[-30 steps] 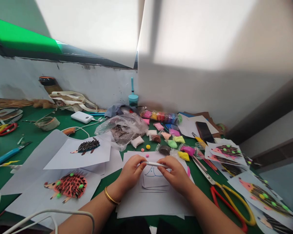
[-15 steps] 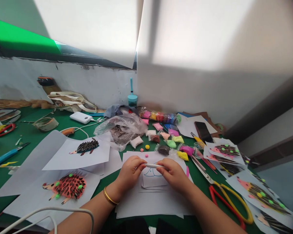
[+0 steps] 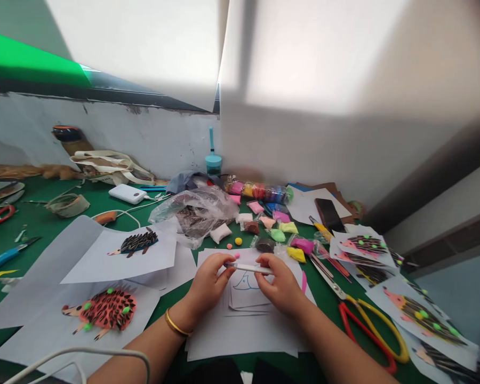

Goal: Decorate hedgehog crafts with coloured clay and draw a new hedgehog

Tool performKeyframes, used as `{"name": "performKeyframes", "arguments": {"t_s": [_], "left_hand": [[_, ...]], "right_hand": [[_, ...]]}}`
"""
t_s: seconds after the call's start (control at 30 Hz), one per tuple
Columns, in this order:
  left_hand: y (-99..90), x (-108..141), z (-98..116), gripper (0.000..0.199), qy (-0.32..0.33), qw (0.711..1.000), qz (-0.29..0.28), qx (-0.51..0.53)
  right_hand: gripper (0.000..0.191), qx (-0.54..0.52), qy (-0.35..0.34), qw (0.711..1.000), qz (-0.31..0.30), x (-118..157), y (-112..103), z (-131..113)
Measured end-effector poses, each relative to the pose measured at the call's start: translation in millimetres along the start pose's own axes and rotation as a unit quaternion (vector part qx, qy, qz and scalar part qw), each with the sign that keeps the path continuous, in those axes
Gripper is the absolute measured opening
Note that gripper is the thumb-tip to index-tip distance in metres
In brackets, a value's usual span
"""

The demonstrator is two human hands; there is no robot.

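Note:
A slim white pen [image 3: 248,268] is held level between my two hands, above a stack of paper. My left hand [image 3: 208,285] pinches its left end, where a dark tip shows. The thumb and fingers of my right hand [image 3: 279,285] close on its right part. Under the pen lies a small sheet [image 3: 244,298] with a blue line drawing, partly covered by my right hand. Just beyond my hands sit a yellow ball [image 3: 238,241] and two small pink balls [image 3: 229,246]. A pink piece [image 3: 304,281] shows beside my right hand.
Bagged coloured clay [image 3: 303,245] and a plastic bag of seeds [image 3: 196,213] lie ahead. Large scissors [image 3: 344,298] rest at right, near finished hedgehog pictures [image 3: 420,314]. At left are a red hedgehog picture [image 3: 104,309], a power bank [image 3: 127,193] and a white cable [image 3: 104,351].
My right hand has shifted along the pen, so more of its right end now shows past the fingers. The pen tilts slightly down to the right. The whole view has shifted a little.

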State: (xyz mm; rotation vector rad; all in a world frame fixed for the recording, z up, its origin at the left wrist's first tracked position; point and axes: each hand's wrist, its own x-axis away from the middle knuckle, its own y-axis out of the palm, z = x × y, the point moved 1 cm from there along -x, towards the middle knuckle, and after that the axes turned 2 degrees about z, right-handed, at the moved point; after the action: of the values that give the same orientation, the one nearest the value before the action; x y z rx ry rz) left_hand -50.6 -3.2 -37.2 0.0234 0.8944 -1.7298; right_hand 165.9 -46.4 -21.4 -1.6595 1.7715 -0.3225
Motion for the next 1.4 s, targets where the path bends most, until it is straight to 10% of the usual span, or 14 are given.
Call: {"name": "performKeyframes", "arguments": {"t_s": [0.77, 1.03, 1.4], "left_hand": [[-15.5, -10, -14, 0.044, -0.257, 0.948, 0.152, 0.113], [-10.7, -14, -22, 0.035, -0.119, 0.989, 0.071, -0.056], [-5.2, -7, -10, 0.043, -0.049, 0.965, 0.043, -0.253]], "right_hand": [[0.044, -0.04, 0.012, 0.999, 0.021, 2, -4, -2], [0.043, -0.034, 0.005, 0.999, 0.02, 2, -2, 0], [0.027, -0.009, -0.032, 0.999, 0.012, 0, -6, -4]]}}
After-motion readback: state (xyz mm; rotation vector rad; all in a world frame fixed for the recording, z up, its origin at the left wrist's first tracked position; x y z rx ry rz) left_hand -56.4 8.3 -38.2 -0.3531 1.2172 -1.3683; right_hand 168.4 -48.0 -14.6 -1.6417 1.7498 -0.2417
